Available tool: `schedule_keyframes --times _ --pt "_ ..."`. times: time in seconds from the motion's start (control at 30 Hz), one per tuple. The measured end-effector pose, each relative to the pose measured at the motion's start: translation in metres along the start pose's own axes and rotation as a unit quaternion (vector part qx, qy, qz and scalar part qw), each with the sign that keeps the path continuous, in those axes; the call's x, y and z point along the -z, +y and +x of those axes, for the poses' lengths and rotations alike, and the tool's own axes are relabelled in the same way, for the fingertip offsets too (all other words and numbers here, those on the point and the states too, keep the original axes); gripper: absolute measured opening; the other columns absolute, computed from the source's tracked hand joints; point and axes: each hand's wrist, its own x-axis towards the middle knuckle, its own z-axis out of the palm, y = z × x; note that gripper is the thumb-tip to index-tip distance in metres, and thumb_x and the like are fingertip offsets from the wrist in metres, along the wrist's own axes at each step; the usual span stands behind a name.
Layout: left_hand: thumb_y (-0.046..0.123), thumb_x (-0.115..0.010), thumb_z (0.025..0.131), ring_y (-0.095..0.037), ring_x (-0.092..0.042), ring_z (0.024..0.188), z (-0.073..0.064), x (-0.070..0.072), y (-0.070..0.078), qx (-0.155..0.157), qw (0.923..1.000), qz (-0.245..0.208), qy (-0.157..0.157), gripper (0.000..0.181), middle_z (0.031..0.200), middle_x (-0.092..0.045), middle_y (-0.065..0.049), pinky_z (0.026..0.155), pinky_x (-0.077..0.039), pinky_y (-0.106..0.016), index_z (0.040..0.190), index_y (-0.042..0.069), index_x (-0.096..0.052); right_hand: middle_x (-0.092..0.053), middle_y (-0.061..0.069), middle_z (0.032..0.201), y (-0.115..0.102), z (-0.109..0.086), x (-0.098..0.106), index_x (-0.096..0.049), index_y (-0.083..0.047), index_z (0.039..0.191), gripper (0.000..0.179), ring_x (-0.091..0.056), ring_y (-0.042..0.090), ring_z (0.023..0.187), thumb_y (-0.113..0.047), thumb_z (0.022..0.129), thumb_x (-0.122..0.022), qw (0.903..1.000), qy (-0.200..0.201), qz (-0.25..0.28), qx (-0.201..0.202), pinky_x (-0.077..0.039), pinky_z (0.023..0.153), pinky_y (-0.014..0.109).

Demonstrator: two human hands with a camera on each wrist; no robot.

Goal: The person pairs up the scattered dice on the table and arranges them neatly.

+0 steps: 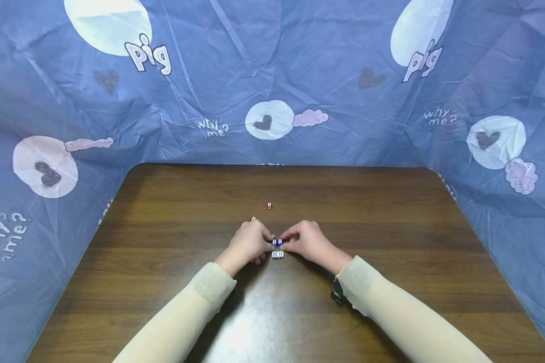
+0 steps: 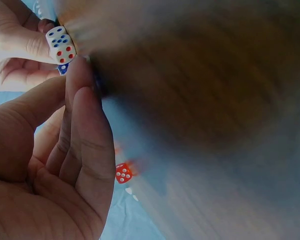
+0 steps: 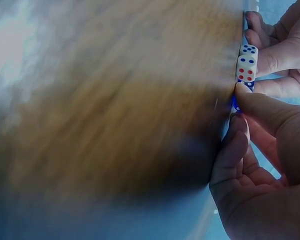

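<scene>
Two small blue dice (image 1: 277, 242) stand side by side on the wooden table, between my two hands in the head view. My left hand (image 1: 247, 242) pinches at the left end of this pair with its thumb and fingertips. At the right end, the thumb and forefinger of my right hand (image 1: 312, 243) pinch a blue die (image 3: 235, 104). Just nearer to me, a pair of white dice (image 1: 278, 255) with blue and red pips sits close in front of the blue ones. Fingers partly cover the blue dice in both wrist views.
Farther back on the table (image 1: 368, 201) lies a red die (image 1: 269, 205). Another red die (image 1: 253, 218) shows just past my left hand, partly hidden by it. A blue printed cloth (image 1: 272, 65) hangs behind and beside the table.
</scene>
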Motion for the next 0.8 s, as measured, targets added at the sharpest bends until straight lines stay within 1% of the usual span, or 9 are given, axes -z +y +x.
schedule_keyframes --times 0.3,0.57,0.7,0.8 --pt "0.009 -0.085 0.084 -0.020 -0.064 0.042 -0.0013 0.0012 0.0008 -0.001 1.0000 -0.003 0.002 0.011 0.052 -0.064 -0.006 0.038 -0.049 -0.028 0.094 0.009 -0.079 -0.063 -0.013 0.063 0.0005 0.0006 0.0012 -0.082 -0.014 0.093 0.016 -0.056 0.005 0.060 -0.019 0.081 -0.090 0.9999 -0.010 0.006 -0.006 -0.047 0.057 0.026" --pt "0.008 -0.084 0.084 -0.021 -0.065 0.043 -0.0015 0.0008 0.0021 -0.004 1.0000 -0.007 0.001 0.011 0.052 -0.064 -0.007 0.038 -0.050 -0.028 0.094 0.008 -0.079 -0.063 -0.013 0.063 0.0010 0.0008 0.0022 -0.082 -0.013 0.095 0.019 -0.058 0.004 0.060 -0.020 0.080 -0.090 0.9999 -0.011 0.008 0.000 -0.048 0.058 0.025" --pt "0.009 -0.085 0.084 -0.021 -0.065 0.042 -0.0013 0.0013 0.0003 -0.014 0.9997 -0.017 -0.007 0.015 0.052 -0.064 -0.007 0.038 -0.051 -0.029 0.098 0.006 -0.079 -0.064 -0.012 0.063 -0.0010 0.0002 0.0036 -0.081 -0.012 0.098 0.021 -0.059 0.005 0.059 -0.018 0.080 -0.090 0.9997 -0.018 0.015 -0.007 -0.047 0.056 0.025" --pt "0.007 -0.085 0.084 -0.021 -0.065 0.043 -0.0005 0.0034 -0.0026 -0.018 0.9992 -0.031 -0.019 0.022 0.053 -0.065 -0.008 0.039 -0.052 -0.031 0.105 0.004 -0.079 -0.064 -0.011 0.063 -0.0029 0.0000 0.0045 -0.081 -0.011 0.099 0.021 -0.059 0.006 0.058 -0.018 0.081 -0.089 0.9995 -0.023 0.020 -0.011 -0.047 0.055 0.026"
